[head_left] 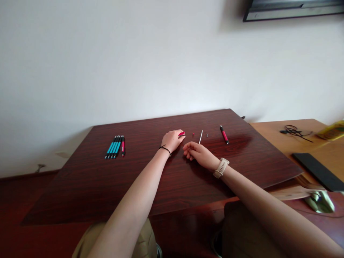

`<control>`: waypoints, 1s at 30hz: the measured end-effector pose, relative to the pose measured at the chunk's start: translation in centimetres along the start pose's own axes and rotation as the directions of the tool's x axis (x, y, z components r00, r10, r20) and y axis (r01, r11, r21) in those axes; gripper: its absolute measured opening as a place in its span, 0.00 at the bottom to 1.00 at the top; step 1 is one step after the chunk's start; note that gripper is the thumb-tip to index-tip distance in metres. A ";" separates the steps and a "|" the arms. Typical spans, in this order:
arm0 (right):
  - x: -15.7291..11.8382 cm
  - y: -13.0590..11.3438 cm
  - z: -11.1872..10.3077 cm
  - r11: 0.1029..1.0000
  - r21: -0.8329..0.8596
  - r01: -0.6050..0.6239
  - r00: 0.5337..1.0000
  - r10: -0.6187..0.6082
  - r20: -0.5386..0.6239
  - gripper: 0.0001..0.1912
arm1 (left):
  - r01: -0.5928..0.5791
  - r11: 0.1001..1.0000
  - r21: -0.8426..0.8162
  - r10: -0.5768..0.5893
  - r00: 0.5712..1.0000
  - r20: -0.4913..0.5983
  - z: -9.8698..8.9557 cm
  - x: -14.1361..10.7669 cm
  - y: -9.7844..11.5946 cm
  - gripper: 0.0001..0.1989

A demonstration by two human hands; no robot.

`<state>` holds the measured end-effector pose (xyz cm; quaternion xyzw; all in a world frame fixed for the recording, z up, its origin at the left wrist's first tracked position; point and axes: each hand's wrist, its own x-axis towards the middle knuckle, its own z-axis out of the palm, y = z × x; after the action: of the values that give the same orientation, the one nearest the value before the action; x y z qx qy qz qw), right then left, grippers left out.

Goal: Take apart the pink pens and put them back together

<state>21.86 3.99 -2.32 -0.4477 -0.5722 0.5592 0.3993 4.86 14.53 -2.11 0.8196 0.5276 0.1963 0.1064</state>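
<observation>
My left hand (172, 141) is closed on a pink pen barrel (182, 134), low over the dark wooden table (150, 179). To its right my right hand (201, 154) rests on its side, fingers loosely curled and slightly apart, with nothing visible in them. Just beyond the right hand lies a thin white pen refill (201, 137). A tiny pink piece (193, 135) is left of the refill, and a small grey piece (207, 135) is right of it. Farther right lies a whole pink and black pen (224, 134).
Several blue pens (113, 147) lie in a row at the left, with another pink pen (123, 146) beside them. A lighter wooden table (292, 134) on the right bears a black cable (294, 131), a flat black object (318, 170) and a yellow package (331, 131). The white wall (134, 64) stands behind.
</observation>
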 end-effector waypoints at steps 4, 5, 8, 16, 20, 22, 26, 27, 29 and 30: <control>-0.1 0.3 -0.6 0.996 0.094 0.000 1.000 0.000 -0.001 0.11 | -0.049 0.989 0.141 0.046 0.999 0.026 -0.1 0.1 0.6 0.12; -0.2 0.2 -0.7 0.994 0.110 0.000 1.000 0.000 0.000 0.13 | -0.068 0.983 0.173 0.064 0.997 0.032 -0.1 0.1 0.8 0.12; -0.3 0.0 -1.0 0.995 0.092 0.037 0.999 -0.036 -0.019 0.17 | -0.097 0.963 0.251 0.082 0.994 0.071 -0.2 0.0 1.1 0.12; 0.0 -0.5 -1.9 0.947 -0.268 0.178 0.974 -0.208 -0.085 0.16 | -0.013 0.953 0.303 -0.018 0.995 0.099 0.0 0.0 1.5 0.12; 0.0 -0.2 -2.1 0.939 -0.316 0.135 0.977 -0.180 -0.117 0.16 | 0.006 0.972 0.234 -0.029 0.995 0.098 -0.3 0.1 1.1 0.13; 0.0 0.0 -2.1 0.939 -0.310 0.149 0.972 -0.196 -0.126 0.16 | 0.008 0.981 0.192 -0.028 0.994 0.102 -0.4 0.1 0.9 0.14; 0.3 0.2 -2.1 0.951 -0.270 0.148 0.972 -0.191 -0.137 0.14 | -0.015 0.987 0.162 -0.004 0.993 0.116 -0.3 0.1 0.7 0.14; 0.3 0.2 -2.1 0.960 -0.245 0.134 0.975 -0.171 -0.139 0.14 | -0.024 0.988 0.154 0.007 0.993 0.115 -0.2 0.1 0.7 0.13; 0.4 0.2 -2.1 0.974 -0.190 0.126 0.979 -0.153 -0.137 0.16 | -0.022 0.992 0.121 0.010 0.995 0.095 -0.1 0.1 0.6 0.11; 0.5 0.2 -2.2 0.976 -0.171 0.138 0.977 -0.163 -0.139 0.17 | -0.009 0.996 0.093 0.002 0.997 0.074 0.0 0.1 0.5 0.10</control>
<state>23.83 5.07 -2.40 -0.4751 -0.6153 0.4436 0.4460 5.34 14.44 -1.90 0.8318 0.5297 0.1412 0.0869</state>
